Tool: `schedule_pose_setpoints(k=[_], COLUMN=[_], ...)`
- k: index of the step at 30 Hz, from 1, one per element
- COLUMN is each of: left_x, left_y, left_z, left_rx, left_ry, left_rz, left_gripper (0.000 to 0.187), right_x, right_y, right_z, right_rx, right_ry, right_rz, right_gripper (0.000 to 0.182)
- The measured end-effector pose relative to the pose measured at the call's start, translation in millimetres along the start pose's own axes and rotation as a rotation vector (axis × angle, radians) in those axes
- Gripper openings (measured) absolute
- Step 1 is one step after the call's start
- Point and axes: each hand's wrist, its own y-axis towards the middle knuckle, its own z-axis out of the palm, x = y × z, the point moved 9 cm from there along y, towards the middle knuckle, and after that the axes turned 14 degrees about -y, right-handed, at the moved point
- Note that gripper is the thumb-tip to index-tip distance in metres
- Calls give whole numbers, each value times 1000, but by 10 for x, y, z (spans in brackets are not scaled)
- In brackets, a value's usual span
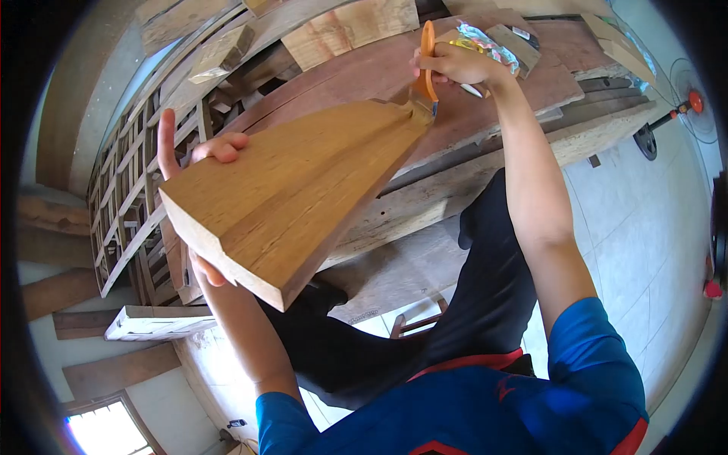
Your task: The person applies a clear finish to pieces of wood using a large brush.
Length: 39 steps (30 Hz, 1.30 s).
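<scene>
A large shaped wooden piece (296, 178) with a ridge along its face is tilted across the view, its wide end at the lower left. My left hand (216, 148) grips it from behind near that wide end, some fingers over the upper edge and one finger raised. In my right hand (462, 64) is a brush (428, 68) with an orange handle, held upright. The brush's lower end touches or nearly touches the narrow far end of the wood. Much of my left palm is hidden behind the piece.
Reddish boards (531, 83) lie on the bench, with a crumpled colourful wrapper (485, 42) behind my right hand. A wooden block (221, 54) and a lattice frame (125, 189) are at the left. A fan (691, 102) stands at the right.
</scene>
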Motion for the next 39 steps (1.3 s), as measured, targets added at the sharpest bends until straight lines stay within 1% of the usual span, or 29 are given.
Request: schedule_pose_setpoints(k=[1,3,4,5,8,10,12,13,14,15,16,18,19,20,22,24,27,29,30,31,32,34,35,37,39], left_x=[5,22,32,34,23,6,-14,-22,-43,-61,-83,-148,-118,-95,-49,-64,-96,-123,-146,-176,-207,-237,-233,-226,-253], left_y=[6,27,33,38,50,44,26,43,3,-11,-47,18,-46,-41,-34,-14,-27,-50,-64,-94,-127,-137,-205,-345,-456], left_z=[-5,11,15,24,32,37,35,36,-9,48,29,-39,-19,-37,-74,-95,-197,-278,-320,-356,-403,-472,-529,-626,-811], left_rx=[5,24,17,10,37,40,14,44,-75,-193,-312,-113,-222,-194,-136,-77,-219,-337,-395,-447,-474,-501,-570,-704,-666], left_ry=[-12,-36,-38,-38,-38,-18,16,43,70,96,119,242,188,151,75,56,132,157,171,363,365,351,381,440,565], left_rz=[6,22,17,14,31,37,29,18,-11,-35,-59,43,-58,-45,-22,21,-7,-17,-22,-80,-78,3,25,69,-65], left_gripper=[160,159,159,158,159,159,159,160,160,160,160,160,159,159,158,154,145,140,138,139,134,122,120,116,105], right_x=[48,42,198,354,1008,1473,1866,1987,2103,2211,2279,2406,2354,2298,1937,1735,1344,1236,1295,1336,1420,1732,1883,2082,2374], right_y=[42,94,69,19,-271,-520,-726,-801,-879,-958,-1031,-1175,-1153,-1134,-990,-825,-535,-533,-546,-583,-658,-861,-869,-968,-1125], right_z=[-21,30,69,87,-28,-111,-176,-157,-135,-86,-50,-11,-20,-27,-78,-143,-222,-344,-391,-433,-447,-433,-400,-184,-91], right_rx=[-89,-78,-70,-39,-85,-81,18,36,62,39,29,21,3,-10,-75,-237,-222,-311,-357,-410,-461,-562,-234,-218,-318], right_ry=[-48,-172,-234,-175,54,233,439,541,642,736,771,782,743,704,594,496,302,289,284,358,453,647,802,956,859], right_rz=[-106,-117,-124,-146,-288,-501,-747,-829,-912,-946,-948,-925,-848,-772,-523,-382,-239,-241,-244,-239,-284,-368,-740,-779,-922], right_gripper=[33,33,34,33,32,35,34,33,32,32,32,32,32,31,30,32,34,34,34,32,30,27,29,28,27])
